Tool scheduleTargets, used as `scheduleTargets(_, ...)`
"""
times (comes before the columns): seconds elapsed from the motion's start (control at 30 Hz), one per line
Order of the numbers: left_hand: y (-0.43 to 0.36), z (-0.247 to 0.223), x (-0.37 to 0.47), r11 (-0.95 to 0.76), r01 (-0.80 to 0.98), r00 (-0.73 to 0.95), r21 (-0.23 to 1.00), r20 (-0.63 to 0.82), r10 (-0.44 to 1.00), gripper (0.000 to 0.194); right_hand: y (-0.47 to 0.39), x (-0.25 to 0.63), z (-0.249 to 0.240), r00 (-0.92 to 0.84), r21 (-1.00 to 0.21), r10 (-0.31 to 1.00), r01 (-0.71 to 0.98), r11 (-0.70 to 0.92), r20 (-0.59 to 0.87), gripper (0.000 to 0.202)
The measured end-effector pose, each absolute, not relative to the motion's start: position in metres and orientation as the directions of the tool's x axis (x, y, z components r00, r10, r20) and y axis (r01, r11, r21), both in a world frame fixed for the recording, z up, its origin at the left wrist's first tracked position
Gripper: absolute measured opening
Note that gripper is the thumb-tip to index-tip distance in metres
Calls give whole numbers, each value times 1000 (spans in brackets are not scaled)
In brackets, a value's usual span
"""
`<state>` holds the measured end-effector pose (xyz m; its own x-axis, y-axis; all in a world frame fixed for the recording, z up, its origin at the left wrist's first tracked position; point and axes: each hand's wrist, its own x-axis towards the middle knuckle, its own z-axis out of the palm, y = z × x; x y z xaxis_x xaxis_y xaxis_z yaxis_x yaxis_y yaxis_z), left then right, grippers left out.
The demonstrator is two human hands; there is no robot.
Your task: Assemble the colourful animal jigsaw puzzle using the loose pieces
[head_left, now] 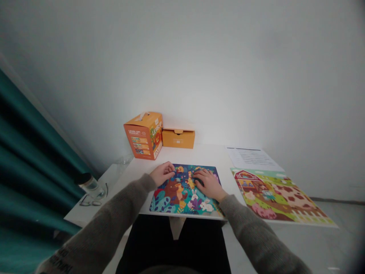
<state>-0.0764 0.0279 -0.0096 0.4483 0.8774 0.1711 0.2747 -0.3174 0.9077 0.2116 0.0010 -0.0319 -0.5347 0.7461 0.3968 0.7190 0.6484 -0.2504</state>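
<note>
A colourful jigsaw puzzle (180,195) of forest animals, with rabbits, a bear and leafy plants, lies flat near the table's front edge. At its upper left edge is my left hand (163,173), with the fingers curled together. Whatever may be between those fingertips is too small to make out. My right hand (209,184) rests on the puzzle's right half, palm down, its fingers stretched out over the picture. The part under that palm is hidden.
A farm puzzle (281,196) lies at the right, below a printed sheet (252,158). An orange puzzle box (144,135) and a smaller yellow-orange box (178,139) stand at the back. On the left are a dark-lidded glass jar (92,186), eyeglasses (90,203) and a green curtain (34,163).
</note>
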Motion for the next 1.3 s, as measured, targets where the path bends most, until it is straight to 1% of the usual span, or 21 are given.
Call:
scheduleTargets(0.07,29,-12,-62,-254,206,451,945,139,881,28,0,211,-31,-538,-242,745,721,650,395,24)
scheduleTargets(0.13,29,-17,-49,-217,178,447,960,118,887,30,0,211,-31,-544,-233,742,721,652,392,25)
scheduleTargets(0.3,30,-27,-35,-40,111,482,993,-19,876,37,0,212,-32,-551,-229,740,720,655,386,25)
scheduleTargets(0.33,30,-28,-34,-47,107,492,993,-12,871,37,1,212,-32,-552,-231,741,719,655,382,25)
scheduleTargets(0.43,33,-27,-35,-148,117,499,982,71,864,33,4,214,-32,-554,-251,744,712,656,373,29)
scheduleTargets(0.5,37,-26,-35,-174,132,517,976,82,852,33,5,214,-29,-532,-303,757,702,644,379,33)
scheduleTargets(0.53,38,-24,-35,-176,139,531,975,77,844,34,5,213,-27,-506,-354,772,692,630,385,33)
scheduleTargets(0.6,42,-21,-33,-192,150,564,970,76,822,36,5,209,-21,-449,-497,811,641,585,374,32)
scheduleTargets(0.7,46,-13,-27,-244,142,602,959,112,790,35,3,201,-11,-409,-697,862,523,491,300,31)
scheduleTargets(0.8,47,-4,-19,-264,119,606,957,141,783,37,2,194,-4,-405,-796,884,442,414,234,26)
scheduleTargets(0.9,47,1,-14,-285,110,586,952,169,792,38,3,193,-2,-372,-858,907,382,342,196,24)
scheduleTargets(1.07,46,-8,-17,-325,138,546,936,202,813,29,7,197,-8,-227,-925,963,313,216,147,27)
scheduleTargets(1.13,45,-14,-18,-318,151,543,936,190,818,28,8,198,-11,-220,-928,968,320,191,123,28)
scheduleTargets(1.3,42,-24,-15,-276,144,510,950,167,844,27,2,195,-15,-246,-897,964,395,199,105,30)
